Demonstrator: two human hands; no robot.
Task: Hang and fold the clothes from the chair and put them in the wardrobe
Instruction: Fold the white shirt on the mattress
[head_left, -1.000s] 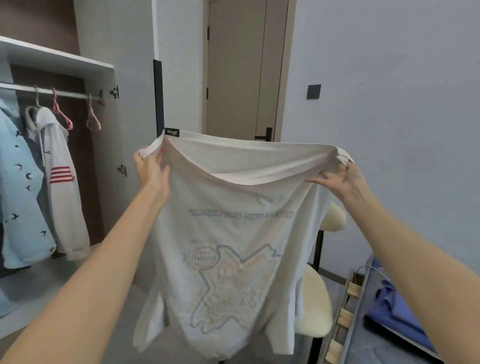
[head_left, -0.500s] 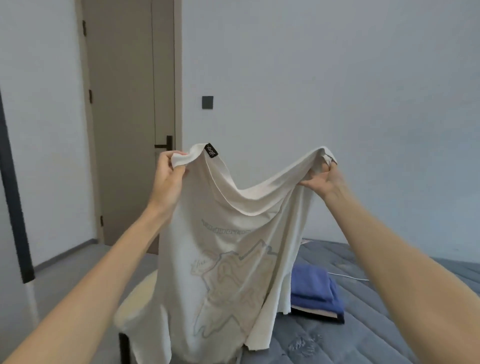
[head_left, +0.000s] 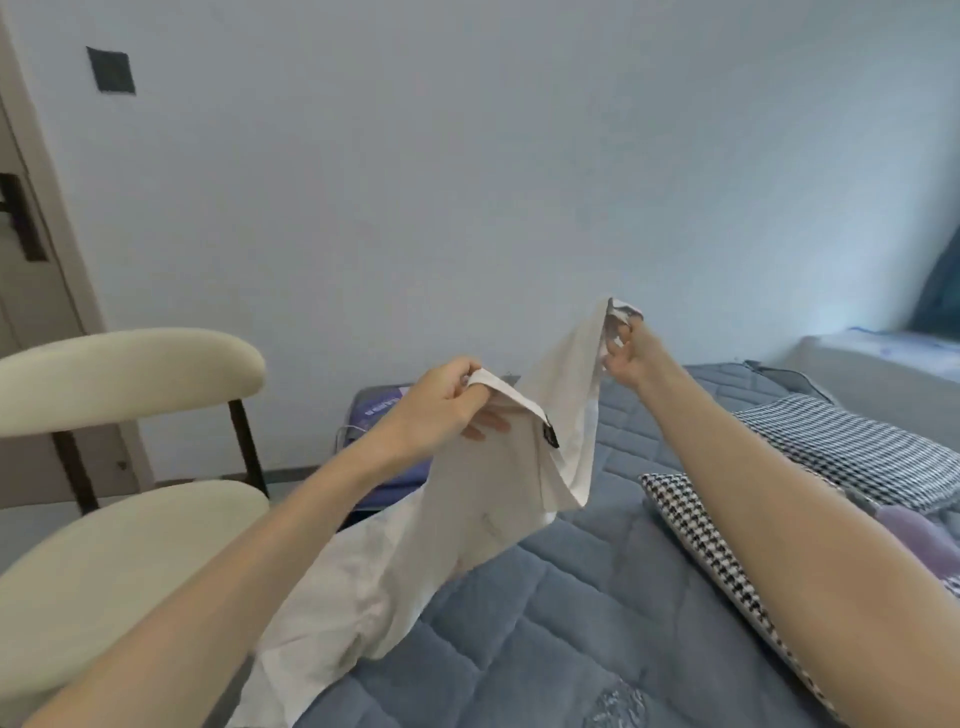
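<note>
Left hand (head_left: 447, 402) pinches one corner of the white T-shirt (head_left: 498, 499); right hand (head_left: 631, 353), raised higher, pinches the other. Cloth sags between them, its tail trailing on the blue quilt (head_left: 597, 629). Judged light, limp, easily creased: hold by the edge, two-handed. Wardrobe not in view.
</note>
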